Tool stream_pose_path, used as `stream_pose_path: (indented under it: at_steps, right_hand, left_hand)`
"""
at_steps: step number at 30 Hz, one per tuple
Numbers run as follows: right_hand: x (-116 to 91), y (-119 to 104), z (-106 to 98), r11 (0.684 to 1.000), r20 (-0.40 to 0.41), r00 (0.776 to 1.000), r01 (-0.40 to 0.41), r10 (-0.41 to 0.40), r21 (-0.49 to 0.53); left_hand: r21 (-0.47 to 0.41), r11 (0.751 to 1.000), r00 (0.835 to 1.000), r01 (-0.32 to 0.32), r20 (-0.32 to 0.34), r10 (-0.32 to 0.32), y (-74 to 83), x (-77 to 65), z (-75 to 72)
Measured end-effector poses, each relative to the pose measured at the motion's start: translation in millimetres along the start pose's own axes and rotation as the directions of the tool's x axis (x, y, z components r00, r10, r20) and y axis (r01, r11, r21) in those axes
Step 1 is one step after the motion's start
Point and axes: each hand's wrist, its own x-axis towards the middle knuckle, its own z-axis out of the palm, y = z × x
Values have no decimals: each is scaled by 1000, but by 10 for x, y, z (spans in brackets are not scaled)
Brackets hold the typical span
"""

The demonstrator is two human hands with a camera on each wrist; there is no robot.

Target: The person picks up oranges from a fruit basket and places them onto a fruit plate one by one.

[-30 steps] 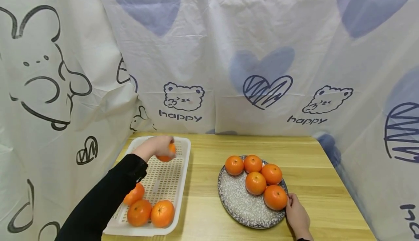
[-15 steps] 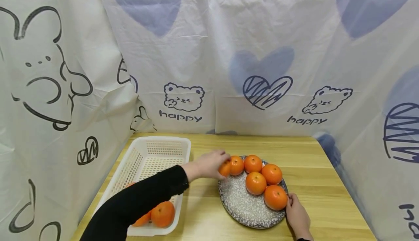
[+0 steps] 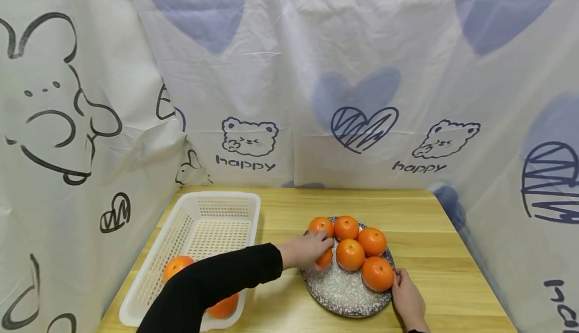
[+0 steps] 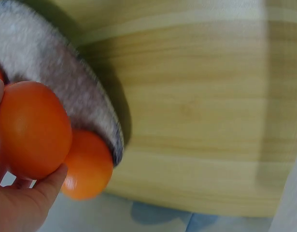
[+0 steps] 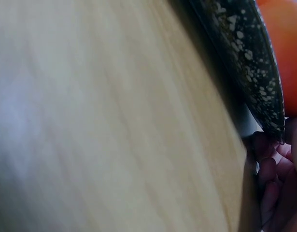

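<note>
Left side: we find the left hand (image 3: 309, 250) curled round an orange (image 4: 32, 128), thumb on one side and fingers on the other, just within the left rim of the speckled plate (image 3: 348, 300). The hold from above and the side probably suits a smooth, round thing with nothing else to grip. Whether the fruit bears on the plate we cannot tell for certain; the hand covers most of it in the head view.

Right side: the right hand (image 3: 408, 298) pinches the plate's right rim, close by the nearest orange on that side (image 3: 377, 274). We take this as a steadying hold, set opposite the left hand so the plate does not slide or tip.

On the plate, five other oranges gather toward the far and right parts, one of them (image 3: 350, 254) nearer the middle. We judge that close packing helps them check one another from rolling.

To the left on the wooden table (image 3: 280, 308) stands the white basket (image 3: 128, 313), its raised walls well suited to loose fruit. Two oranges show inside, one (image 3: 178, 266) beyond the dark sleeve (image 3: 226, 275), the other (image 3: 223, 307) on its near side.
</note>
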Motion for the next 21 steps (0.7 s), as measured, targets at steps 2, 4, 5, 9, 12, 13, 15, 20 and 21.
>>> stream_pose_path:
  at_steps: [2,4,5,9,12,13,15,20,21]
  right_hand:
    - [2,3,4,1000,-5,1000,2,-2,1]
    - [2,7,7,1000,-9,1000,5,-5,3]
    - [1,9,7,1000,-10,1000,6,-6,4]
    - [6,12,8,1000,-9,1000,4,-4,3]
    - [19,12,5,1000,-8,1000,-3,3,-5]
    - [24,15,7,1000,-8,1000,-3,3,-6]
    - [34,19,14,1000,-6,1000,-4,4,-8]
    - [45,37,40,1000,-2,1000,-5,5,-9]
    - [45,38,42,1000,0,1000,-7,7,-9]
  left_hand:
    - [-7,1000,1000,-4,6,4,18,1,63]
    - [-6,1000,1000,-15,8,15,33,5,117]
    - [0,1000,1000,-22,4,22,38,8,146]
    - [7,1000,999,-26,-20,26,54,14,212]
    - [-30,1000,999,6,-37,-7,62,25,244]
    - [-47,999,999,21,-39,-23,68,26,254]
    - [-70,997,997,40,-55,-44,81,28,280]
    - [-90,994,995,69,-65,-75,108,3,314]
    - [-105,991,995,78,-53,-84,109,-3,307]
